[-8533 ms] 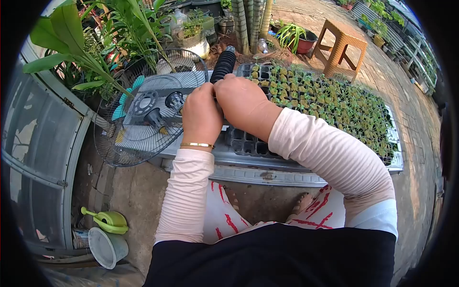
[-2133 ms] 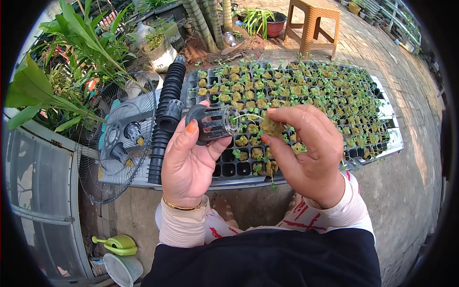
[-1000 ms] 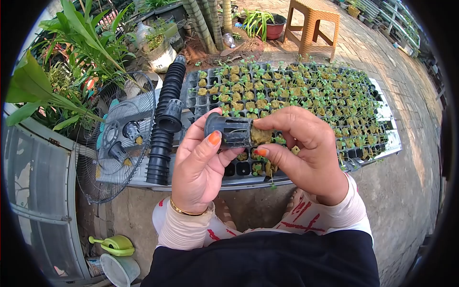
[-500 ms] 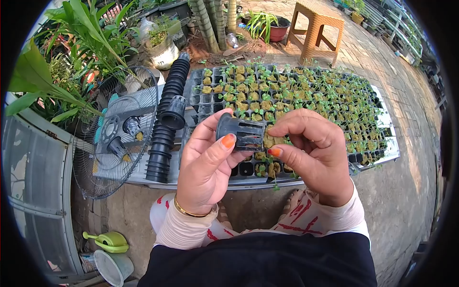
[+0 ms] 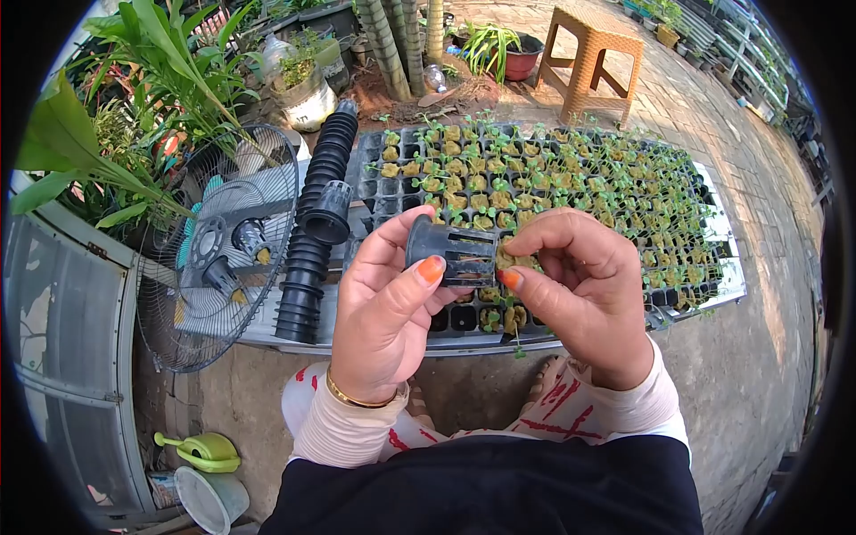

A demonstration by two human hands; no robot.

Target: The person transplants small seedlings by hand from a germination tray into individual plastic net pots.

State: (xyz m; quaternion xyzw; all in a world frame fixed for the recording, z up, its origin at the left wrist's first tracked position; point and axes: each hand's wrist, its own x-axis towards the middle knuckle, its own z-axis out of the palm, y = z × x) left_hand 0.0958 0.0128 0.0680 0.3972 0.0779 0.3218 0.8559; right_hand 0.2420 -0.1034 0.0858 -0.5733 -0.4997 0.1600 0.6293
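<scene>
A black slotted net pot [image 5: 453,252] lies sideways in my left hand [image 5: 385,308], its wide rim toward the left and its narrow end toward the right. Against that narrow end, my right hand [image 5: 584,299] pinches a yellow-brown growing plug [image 5: 512,259] between thumb and forefinger. How far the plug sits inside the pot is hidden. Behind both hands, seedling trays [image 5: 383,185] hold rows of similar plugs with small green sprouts. A long stack of nested net pots [image 5: 308,267] lies left of the trays, with a single net pot [image 5: 327,214] on it.
At the left, a wire fan guard [image 5: 192,334] holds two net pots with plugs. A woven-pattern stool [image 5: 596,40] stands behind the table. A green watering can [image 5: 209,451] and a pale bucket [image 5: 212,499] are on the floor at lower left.
The view has shifted very slightly. Both hands keep the same hold on the net pot and the plug, with hardly any movement between them.
</scene>
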